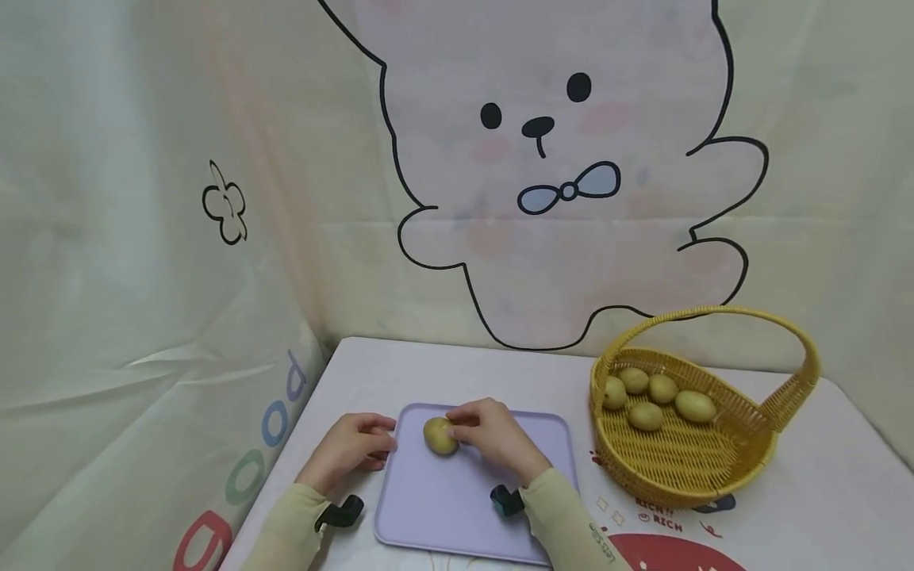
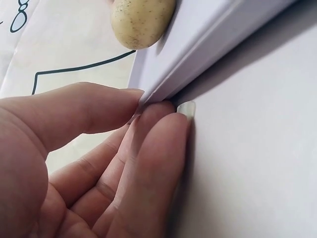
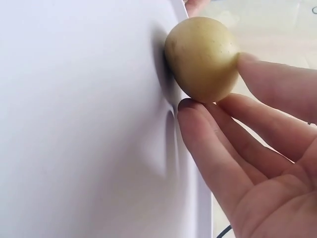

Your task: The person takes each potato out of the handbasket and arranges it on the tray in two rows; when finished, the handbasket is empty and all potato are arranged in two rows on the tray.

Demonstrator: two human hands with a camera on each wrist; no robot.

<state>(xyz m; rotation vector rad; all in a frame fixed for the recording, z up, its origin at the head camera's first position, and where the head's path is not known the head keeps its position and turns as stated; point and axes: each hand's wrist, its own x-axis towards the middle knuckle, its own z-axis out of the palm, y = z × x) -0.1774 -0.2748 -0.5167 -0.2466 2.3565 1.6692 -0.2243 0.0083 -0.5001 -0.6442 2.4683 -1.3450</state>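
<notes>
A yellow-skinned potato [image 1: 439, 436] is at the far left part of the lilac tray [image 1: 457, 500]. My right hand [image 1: 496, 436] pinches this potato [image 3: 203, 59] from the right, between thumb and fingers. The potato's shadow falls close beside it on the tray; whether it touches the surface I cannot tell. At the tray's left edge, my left hand [image 1: 350, 448] grips the rim [image 2: 163, 87], its thumb and fingertips meeting there.
To the right stands a yellow woven basket [image 1: 685, 468] with a tall handle, holding several potatoes [image 1: 646, 416]. A white patterned cloth [image 1: 607, 555] covers the table. Behind hangs a curtain [image 1: 557, 262] with a cartoon bear.
</notes>
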